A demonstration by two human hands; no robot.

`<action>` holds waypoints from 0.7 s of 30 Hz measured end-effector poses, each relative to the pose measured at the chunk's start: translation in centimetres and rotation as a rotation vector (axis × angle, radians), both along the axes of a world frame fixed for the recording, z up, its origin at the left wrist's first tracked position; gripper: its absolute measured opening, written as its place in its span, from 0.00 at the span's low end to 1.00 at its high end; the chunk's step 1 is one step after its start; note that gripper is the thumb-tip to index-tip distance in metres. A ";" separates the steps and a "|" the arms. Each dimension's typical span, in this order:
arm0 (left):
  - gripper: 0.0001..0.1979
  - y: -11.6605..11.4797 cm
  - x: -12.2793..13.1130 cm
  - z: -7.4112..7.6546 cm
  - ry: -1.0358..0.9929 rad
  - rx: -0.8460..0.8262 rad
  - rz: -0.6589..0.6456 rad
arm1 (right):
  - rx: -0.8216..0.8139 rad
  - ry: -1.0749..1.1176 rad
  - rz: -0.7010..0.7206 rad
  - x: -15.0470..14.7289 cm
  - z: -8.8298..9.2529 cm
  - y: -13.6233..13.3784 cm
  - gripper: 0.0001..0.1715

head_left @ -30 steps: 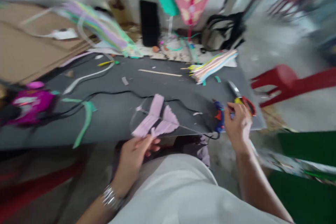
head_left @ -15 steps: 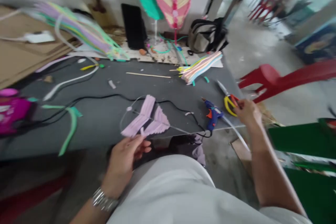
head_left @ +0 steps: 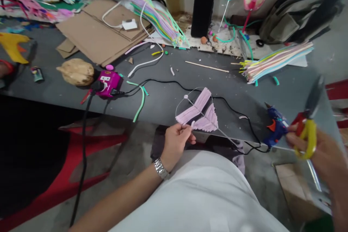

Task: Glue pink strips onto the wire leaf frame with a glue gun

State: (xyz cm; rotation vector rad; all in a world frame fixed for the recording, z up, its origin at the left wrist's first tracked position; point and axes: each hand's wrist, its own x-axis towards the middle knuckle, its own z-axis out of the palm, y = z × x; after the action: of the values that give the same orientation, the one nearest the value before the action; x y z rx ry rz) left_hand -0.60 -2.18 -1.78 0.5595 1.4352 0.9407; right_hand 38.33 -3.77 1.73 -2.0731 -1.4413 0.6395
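The left hand pinched the lower tip of a lilac pipe-cleaner wing on its wire frame, resting at the near edge of the grey table; the right hand gripped yellow-and-red-handled scissors, blades raised, near a blue glue gun; the label on the pink device was too small to read.

A phone stands upright; cardboard lies left of it, a bag right, a glue gun nearer.
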 end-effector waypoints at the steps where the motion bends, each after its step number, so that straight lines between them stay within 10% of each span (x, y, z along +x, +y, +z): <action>1: 0.14 0.0 -0.2 0.0 0.005 0.018 0.000 | -0.084 0.108 0.056 -1.6 -0.1 -1.1 0.38; 9: 0.10 0.4 -1.1 0.2 0.126 0.159 -0.012 | -0.060 -0.382 0.598 -11.7 1.4 -4.6 0.19; 21: 0.11 -0.5 -0.9 0.8 0.153 0.286 -0.173 | 0.119 -0.567 0.722 -12.6 -0.7 -3.2 0.20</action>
State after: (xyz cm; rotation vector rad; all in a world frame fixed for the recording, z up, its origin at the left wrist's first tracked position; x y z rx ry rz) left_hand -1.47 -2.66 -0.98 0.9704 1.3697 0.9867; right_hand 25.76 -6.93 1.06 -1.6729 -2.5254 0.1929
